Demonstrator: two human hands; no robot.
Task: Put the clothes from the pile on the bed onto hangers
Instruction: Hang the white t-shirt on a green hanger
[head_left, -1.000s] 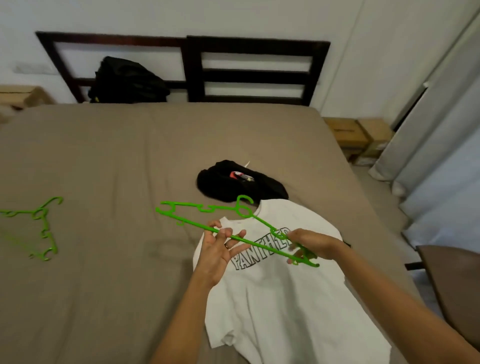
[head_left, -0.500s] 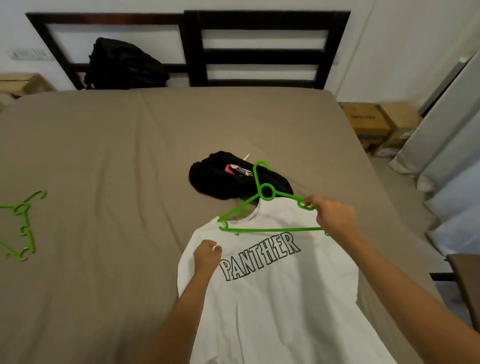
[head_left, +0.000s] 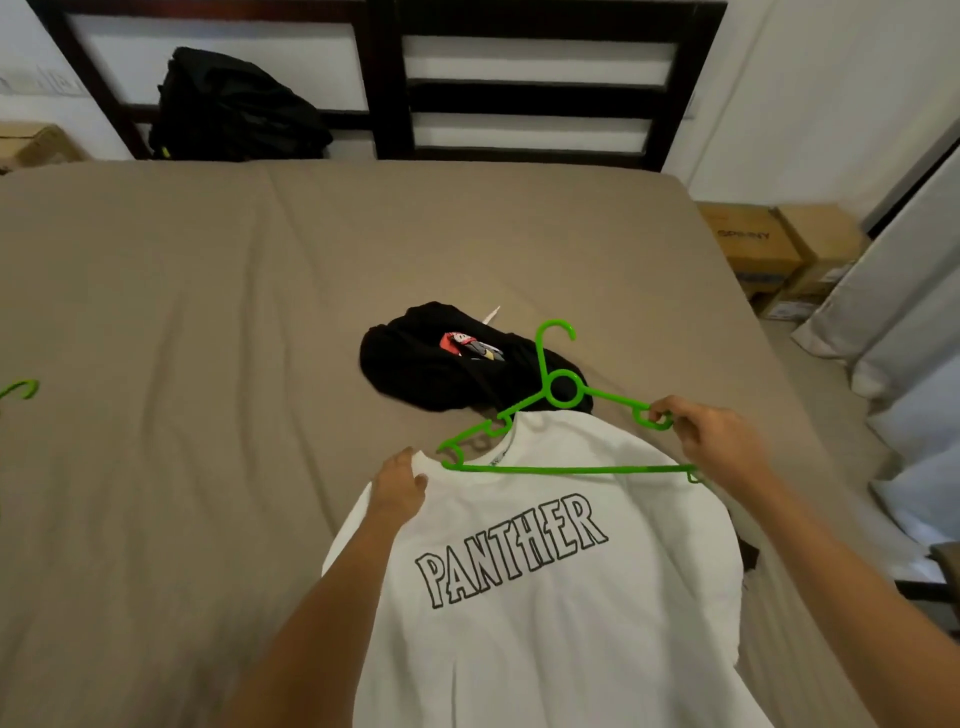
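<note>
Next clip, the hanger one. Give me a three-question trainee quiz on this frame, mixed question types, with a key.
1. True or false: the right hand grips the green hanger at its right end.
2. The left hand holds the white PANTHER T-shirt at: A) the shoulder beside the collar; B) the bottom hem; C) the printed word.
3. What colour is the crumpled garment lying just beyond the T-shirt's collar?

Key: 1 true; 2 A; 3 black.
</note>
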